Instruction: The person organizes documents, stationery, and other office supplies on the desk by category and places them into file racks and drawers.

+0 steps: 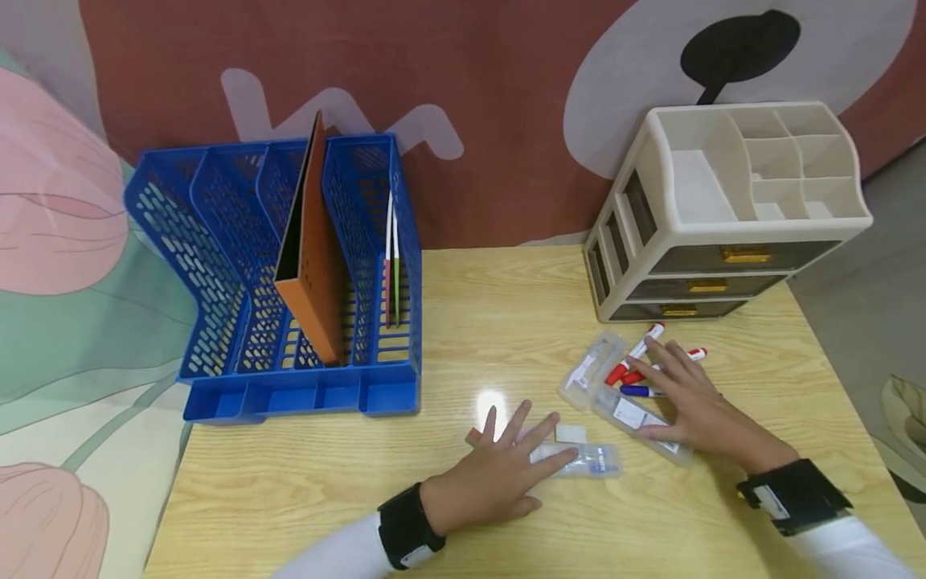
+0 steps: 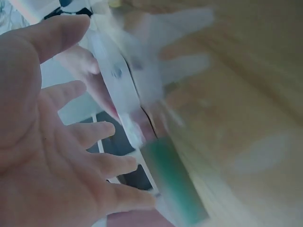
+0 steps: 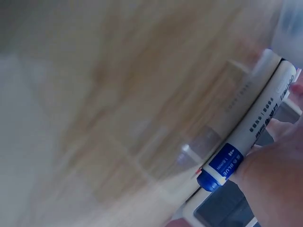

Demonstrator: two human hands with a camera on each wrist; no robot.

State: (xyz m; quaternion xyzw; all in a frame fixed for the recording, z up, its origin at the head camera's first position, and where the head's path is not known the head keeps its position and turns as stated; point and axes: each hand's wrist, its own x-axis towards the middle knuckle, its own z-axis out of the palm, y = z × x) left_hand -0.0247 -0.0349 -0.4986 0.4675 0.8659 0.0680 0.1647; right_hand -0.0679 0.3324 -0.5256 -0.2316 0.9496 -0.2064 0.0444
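Blue marker [image 1: 635, 391] lies near right hand [image 1: 693, 406], left hand [image 1: 488, 481] splayed.

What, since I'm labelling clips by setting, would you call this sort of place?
Likely a study or office workspace, though I can't tell which: a blue file rack, a drawer organizer and loose marker pens suggest it.

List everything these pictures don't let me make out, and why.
Head view: the right end of the blue marker, hidden by the right hand.
Head view: the left end of the clear case, hidden by the left hand.
Head view: print on the white label beside the blue marker, too small.
Left wrist view: what the green thing is, too blurred.
Right wrist view: part of the right hand, cut off by the right edge.
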